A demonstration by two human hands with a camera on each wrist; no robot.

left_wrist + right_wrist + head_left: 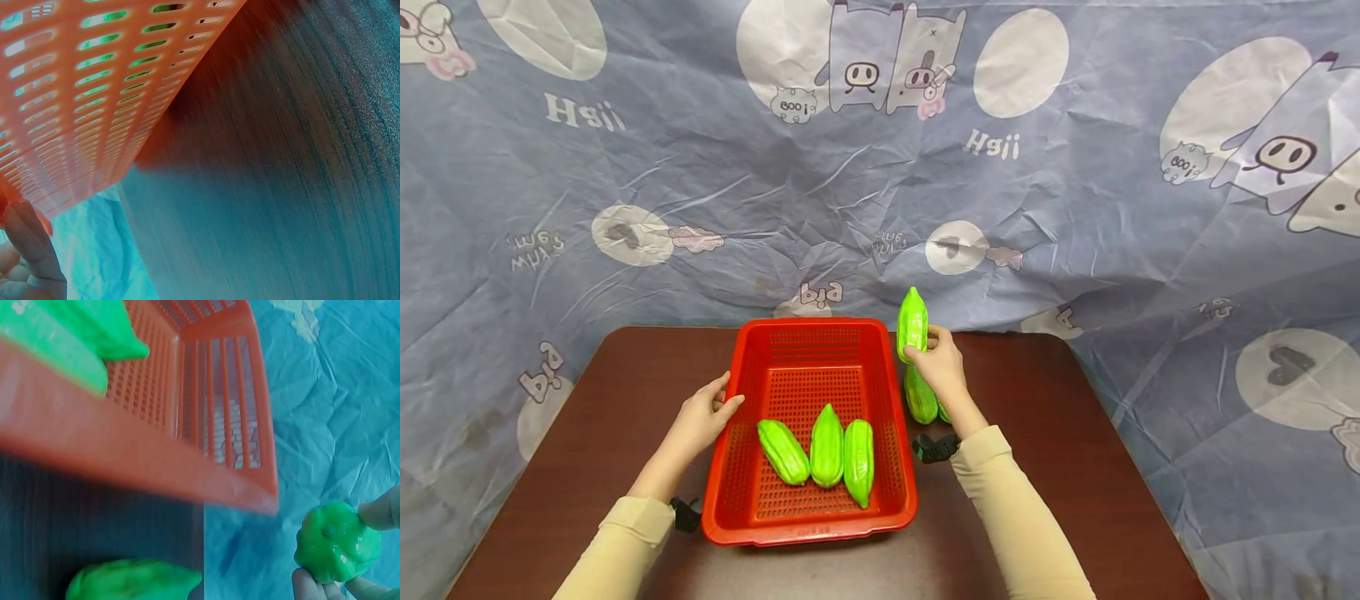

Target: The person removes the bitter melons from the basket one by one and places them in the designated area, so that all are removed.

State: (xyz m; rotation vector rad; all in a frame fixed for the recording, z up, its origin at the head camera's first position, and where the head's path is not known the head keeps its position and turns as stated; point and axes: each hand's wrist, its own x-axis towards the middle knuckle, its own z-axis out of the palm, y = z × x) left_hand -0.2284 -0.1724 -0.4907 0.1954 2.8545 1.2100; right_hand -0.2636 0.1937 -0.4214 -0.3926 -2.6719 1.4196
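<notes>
I read mirrored print on the blue backdrop cloth [700, 167]: "Hgii" twice; "pig" reversed; "wuzs" faintly; nothing else legible.

We see the gourd [922, 397] on the table half hidden behind the right hand [942, 364]; wrist views blur the basket [144, 465].
</notes>
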